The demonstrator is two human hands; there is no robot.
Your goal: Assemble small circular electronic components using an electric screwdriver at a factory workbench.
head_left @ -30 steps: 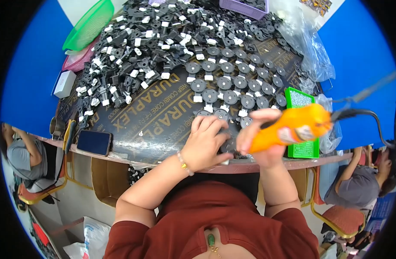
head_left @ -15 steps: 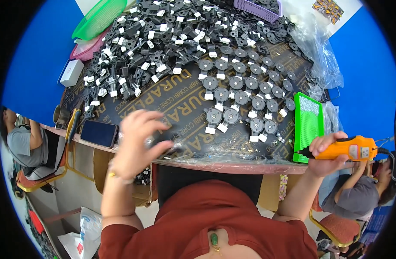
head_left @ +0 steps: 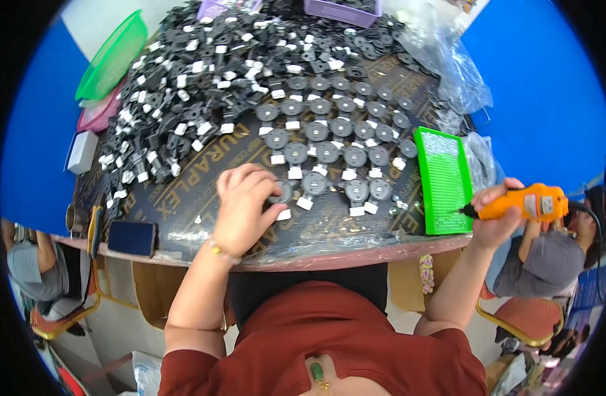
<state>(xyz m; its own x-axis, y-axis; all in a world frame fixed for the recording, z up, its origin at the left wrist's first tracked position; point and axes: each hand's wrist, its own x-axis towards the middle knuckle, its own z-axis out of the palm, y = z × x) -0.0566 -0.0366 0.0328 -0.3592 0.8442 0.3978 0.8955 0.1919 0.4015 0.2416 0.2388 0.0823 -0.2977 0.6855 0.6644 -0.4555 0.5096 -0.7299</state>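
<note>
My left hand (head_left: pixel 245 201) has its fingers curled over a black round part with a white tab (head_left: pixel 285 193), which lies on the table; the hand partly hides it. Beside it, more such round parts (head_left: pixel 314 183) lie in rough rows, each with a screw-like dot in its middle. My right hand (head_left: pixel 495 214) is closed around an orange electric screwdriver (head_left: pixel 524 203), whose dark tip points left, over the right edge of a green tray (head_left: pixel 424 188). Small shiny pieces fill the far part of that tray.
A large heap of black parts with white tabs (head_left: pixel 184 99) covers the table's far left. Behind stand a green basket (head_left: pixel 115 59) and a purple basket (head_left: pixel 342 12). A phone (head_left: pixel 132 238) lies near the front edge. Clear plastic bags (head_left: pixel 458 72) are at the right.
My left hand has come forward and right, from above the bare board onto the nearest left round part. My right hand keeps the screwdriver by the tray. The view has shifted right.
</note>
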